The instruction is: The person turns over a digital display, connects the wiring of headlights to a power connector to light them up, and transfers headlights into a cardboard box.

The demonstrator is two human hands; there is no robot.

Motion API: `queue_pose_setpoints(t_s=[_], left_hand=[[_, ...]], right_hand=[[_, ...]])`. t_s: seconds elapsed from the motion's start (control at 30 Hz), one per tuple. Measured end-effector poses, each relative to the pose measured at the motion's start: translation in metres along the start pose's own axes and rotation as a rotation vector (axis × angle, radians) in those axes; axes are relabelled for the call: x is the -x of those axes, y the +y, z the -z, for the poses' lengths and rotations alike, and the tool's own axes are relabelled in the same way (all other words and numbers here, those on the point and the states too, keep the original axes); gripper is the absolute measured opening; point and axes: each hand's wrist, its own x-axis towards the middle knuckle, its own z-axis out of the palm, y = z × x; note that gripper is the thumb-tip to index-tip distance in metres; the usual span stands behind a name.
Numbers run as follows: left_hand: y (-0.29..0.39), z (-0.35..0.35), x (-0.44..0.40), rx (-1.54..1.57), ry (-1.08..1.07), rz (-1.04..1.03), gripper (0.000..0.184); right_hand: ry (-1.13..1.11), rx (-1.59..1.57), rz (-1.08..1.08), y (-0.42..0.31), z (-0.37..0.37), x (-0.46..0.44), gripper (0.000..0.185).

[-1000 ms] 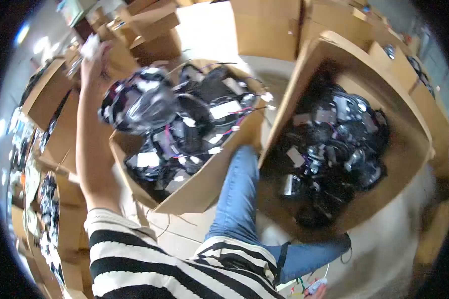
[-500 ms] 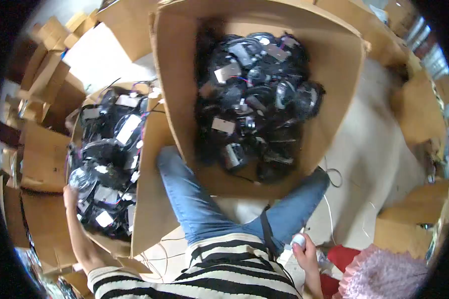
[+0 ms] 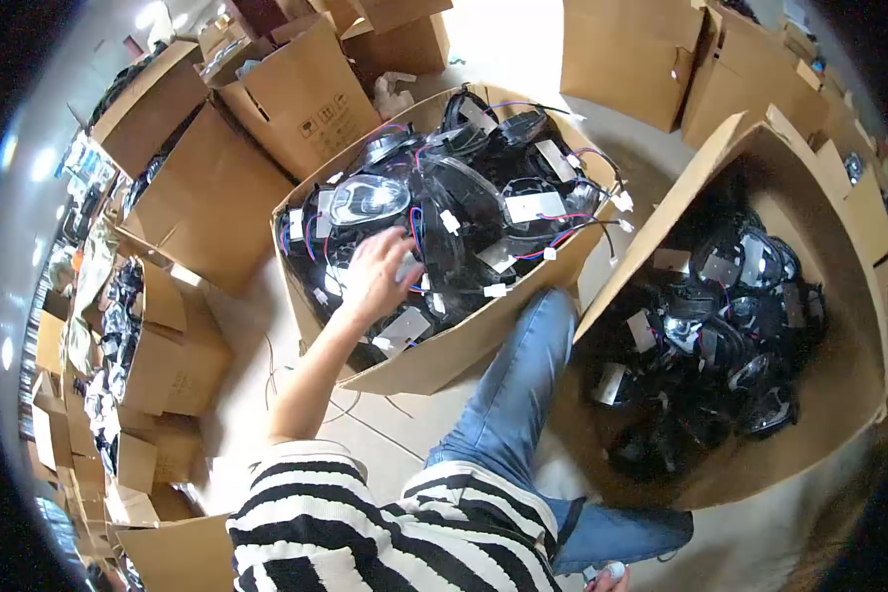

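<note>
My left hand [image 3: 380, 274] is over the near left part of an open cardboard box [image 3: 414, 370]. Its fingers are spread and touch or hover just above the black units inside; which, I cannot tell. Just beyond the fingertips lies a unit with a clear lens [image 3: 369, 199]. Around it are more black units, a silver plate [image 3: 536, 206], and red and blue wires with white connectors [image 3: 449, 221]. At the bottom edge my right hand [image 3: 608, 582], partly cut off, has its fingers closed round a small white object [image 3: 616, 569].
A second, deeper cardboard box [image 3: 829, 434] with similar black units [image 3: 750, 316] stands at my right, beside my leg [image 3: 513, 380]. More cardboard boxes [image 3: 207, 192] stand at the left and back. A thin cable [image 3: 269, 370] lies on the floor.
The view has swung right, then back left. My left hand, stretched out far left with something white a second ago, is now over the left box. My right hand has slipped mostly below the frame.
</note>
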Motion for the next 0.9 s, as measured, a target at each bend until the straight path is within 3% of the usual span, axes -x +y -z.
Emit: queue_pose_setpoints(t_s=[0.07,0.13,0.17,0.3,0.37,0.4,0.47,0.53,0.57,0.63,0.67,0.7,0.73,0.77,0.8,0.83,0.9], left_hand=[[-0.025,-0.008,-0.006,-0.1,0.056,0.107,0.037],[-0.058,-0.023,-0.002,-0.215,0.052,0.204,0.043],[-0.076,-0.035,0.003,-0.252,0.053,0.229,0.047],[-0.134,-0.076,0.016,-0.317,-0.096,0.279,0.055],[-0.148,-0.076,0.003,-0.316,-0.132,0.279,0.058],[-0.125,-0.05,-0.022,-0.264,-0.281,0.367,0.058],[-0.169,-0.054,-0.044,-0.09,-0.412,0.337,0.059],[-0.226,-0.07,-0.05,-0.09,-0.442,0.319,0.055],[-0.221,-0.069,-0.062,-0.115,-0.422,0.319,0.051],[-0.184,-0.039,-0.111,-0.219,-0.911,0.422,0.042],[-0.213,-0.059,-0.125,-0.136,-0.62,0.311,0.038],[-0.158,-0.04,-0.151,-0.106,-0.471,0.194,0.035],[-0.078,-0.014,-0.164,0.104,-0.072,-0.102,0.026],[-0.005,0.004,-0.191,0.292,-0.095,-0.083,0.021],[0.047,-0.003,-0.21,0.49,0.072,-0.282,0.02],[0.131,0.026,-0.21,0.467,0.032,-0.3,0.023],[0.232,0.03,-0.224,0.554,0.209,-0.673,0.032]], right_hand=[[0.068,0.151,0.071,-0.009,-0.002,0.0,0.029],[0.03,-0.043,-0.338,-0.03,-0.009,0.003,0.037],[0.071,-0.056,-0.352,-0.036,-0.012,0.001,0.037],[-0.024,-0.034,-0.159,-0.048,-0.022,-0.01,0.022],[0.041,0.17,-0.037,-0.046,-0.023,-0.009,0.031],[0.044,0.173,-0.051,-0.044,-0.024,-0.009,0.031],[0.083,0.169,-0.095,-0.041,-0.023,-0.008,0.03],[0.014,0.157,-0.039,-0.043,-0.024,-0.01,0.03],[0.037,0.141,-0.048,-0.048,-0.026,-0.011,0.03],[0.041,0.167,-0.019,-0.054,-0.027,-0.008,0.03],[0.054,0.173,-0.005,-0.054,-0.025,-0.007,0.03],[0.064,0.164,-0.004,-0.056,-0.023,-0.008,0.03],[0.06,0.158,0.004,-0.059,-0.022,-0.008,0.031],[0.051,0.155,0.009,-0.06,-0.02,-0.007,0.031],[0.056,0.153,0.005,-0.058,-0.02,-0.007,0.031],[0.059,0.19,0.036,-0.056,-0.021,-0.009,0.031],[0.072,0.225,0.075,-0.054,-0.019,-0.006,0.03]])
